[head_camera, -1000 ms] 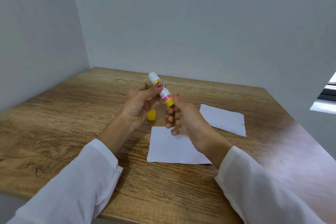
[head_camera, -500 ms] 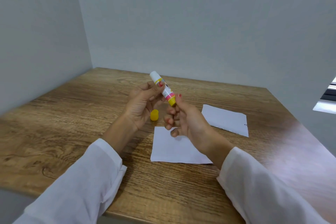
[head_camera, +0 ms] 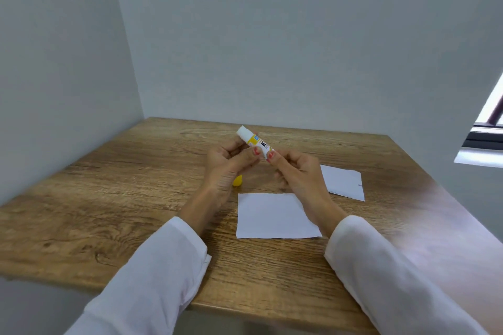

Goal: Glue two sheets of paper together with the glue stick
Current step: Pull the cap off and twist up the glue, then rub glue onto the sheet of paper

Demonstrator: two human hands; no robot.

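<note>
Both hands hold the uncapped glue stick [head_camera: 254, 141] above the wooden table [head_camera: 114, 198], its white glue tip pointing up and to the left. My left hand [head_camera: 226, 168] grips its middle with thumb and fingers. My right hand [head_camera: 296, 171] pinches its lower end, which the fingers hide. The yellow cap [head_camera: 237, 181] lies on the table, partly hidden behind my left hand. One white sheet of paper [head_camera: 272, 216] lies flat below my hands. A second white sheet [head_camera: 344, 182] lies to its right, partly behind my right hand.
Grey walls close the table in at the back and on the left. A window ledge [head_camera: 479, 156] shows at the far right. The table's near edge runs under my white sleeves.
My right hand has closed further around the stick's lower end, hiding its yellow base. The stick is held slightly flatter. The papers and cap have not moved.
</note>
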